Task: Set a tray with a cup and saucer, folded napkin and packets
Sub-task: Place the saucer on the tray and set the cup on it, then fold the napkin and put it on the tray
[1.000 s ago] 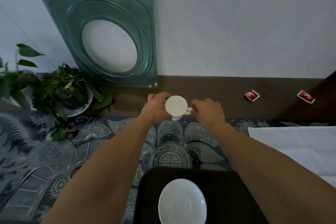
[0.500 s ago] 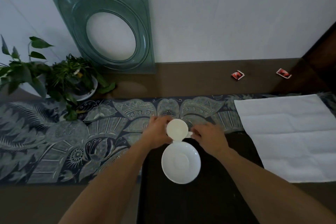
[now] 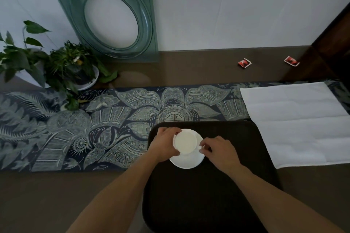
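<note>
A white cup point(image 3: 186, 142) sits over the white saucer point(image 3: 187, 161), which lies on the dark tray point(image 3: 208, 195). My left hand point(image 3: 163, 146) curls round the cup's left side. My right hand point(image 3: 217, 149) pinches the cup's handle on its right. Whether the cup rests on the saucer or hangs just above it I cannot tell. A white napkin point(image 3: 295, 123) lies unfolded to the right of the tray. Two red packets point(image 3: 244, 63) point(image 3: 291, 61) lie on the brown table near the wall.
A patterned blue runner point(image 3: 85, 128) crosses the table under the tray's far edge. Two potted plants point(image 3: 62, 68) stand at the far left. A green glass panel point(image 3: 113, 17) leans on the wall behind them. Dark furniture point(image 3: 337, 43) stands at the far right.
Both hands have carried the cup from the far side of the runner back to the tray, down over the saucer. The view has tilted downward.
</note>
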A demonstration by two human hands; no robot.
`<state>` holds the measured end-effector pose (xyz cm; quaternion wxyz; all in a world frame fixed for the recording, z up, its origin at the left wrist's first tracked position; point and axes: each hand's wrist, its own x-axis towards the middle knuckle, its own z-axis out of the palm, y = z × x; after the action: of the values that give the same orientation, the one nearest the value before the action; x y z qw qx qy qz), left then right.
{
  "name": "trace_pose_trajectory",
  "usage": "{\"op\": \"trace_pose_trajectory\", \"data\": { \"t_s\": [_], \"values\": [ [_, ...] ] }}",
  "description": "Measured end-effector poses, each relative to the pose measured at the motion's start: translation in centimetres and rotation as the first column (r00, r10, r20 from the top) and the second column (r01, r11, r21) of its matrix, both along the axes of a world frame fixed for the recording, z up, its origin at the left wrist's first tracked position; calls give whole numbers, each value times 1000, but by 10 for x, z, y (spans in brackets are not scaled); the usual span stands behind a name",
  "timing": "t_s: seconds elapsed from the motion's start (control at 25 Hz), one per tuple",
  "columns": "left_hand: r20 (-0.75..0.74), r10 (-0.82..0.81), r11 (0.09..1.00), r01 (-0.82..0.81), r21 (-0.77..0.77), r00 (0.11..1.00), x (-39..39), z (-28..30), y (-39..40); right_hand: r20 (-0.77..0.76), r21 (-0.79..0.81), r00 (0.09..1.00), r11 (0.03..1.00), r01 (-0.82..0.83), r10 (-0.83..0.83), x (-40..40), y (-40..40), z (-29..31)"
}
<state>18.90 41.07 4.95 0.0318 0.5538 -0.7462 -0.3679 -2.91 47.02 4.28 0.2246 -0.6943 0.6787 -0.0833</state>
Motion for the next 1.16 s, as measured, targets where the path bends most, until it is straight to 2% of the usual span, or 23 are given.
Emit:
{"op": "trace_pose_trajectory", "data": {
  "t_s": [0.2,0.72,0.84,1.0,1.08,1.16],
  "values": [
    [-32,-5,1000,5,-3,999,0,-2,6,12,60,999,998,30,-31,4,10,-3],
    [40,-56,998,55,20,998,-2,-5,3,0,133,995,987,94,-95,15,27,-3],
    [192,-119,992,111,53,974,2,2,-8,-80,154,995,985,74,-63,7,29,1],
    [503,-214,973,227,37,837,2,27,-31,-199,210,980,976,54,-11,-20,32,16],
    [563,-182,973,230,-15,806,-8,50,-42,-238,215,971,975,58,-5,-38,36,26],
    [540,-156,969,233,-77,827,-30,68,-42,-261,203,965,977,71,-16,-61,46,37]
  ]
}}
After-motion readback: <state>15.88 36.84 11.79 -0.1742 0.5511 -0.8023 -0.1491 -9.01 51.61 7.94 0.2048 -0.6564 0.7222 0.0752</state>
